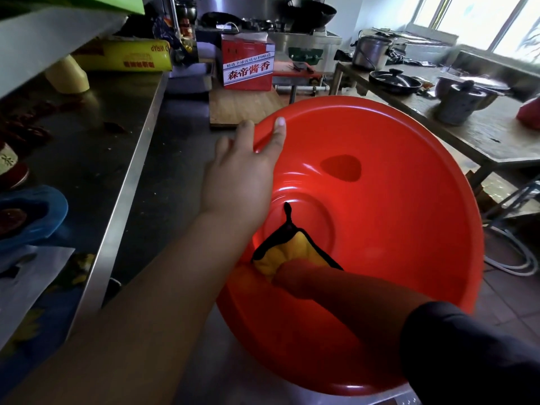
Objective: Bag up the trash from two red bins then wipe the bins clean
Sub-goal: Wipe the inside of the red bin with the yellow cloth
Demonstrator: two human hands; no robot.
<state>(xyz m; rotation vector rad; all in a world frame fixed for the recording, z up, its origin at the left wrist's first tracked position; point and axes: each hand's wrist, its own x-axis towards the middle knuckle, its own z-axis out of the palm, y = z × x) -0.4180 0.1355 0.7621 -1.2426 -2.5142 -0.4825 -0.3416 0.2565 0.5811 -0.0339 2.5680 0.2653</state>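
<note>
Wiping looks to be the step in hand: right hand (295, 280) clamped on the yellow cloth (287, 252) low inside the tilted red bin (394, 229), left hand (248, 165) pinching its far rim, so next sweep the unwiped wall.

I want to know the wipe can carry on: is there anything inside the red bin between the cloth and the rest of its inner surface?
Nothing visible. The right hand presses the yellow cloth on the red bin near its base; the inner surface shows no trash. The left hand only grips the rim.
</note>
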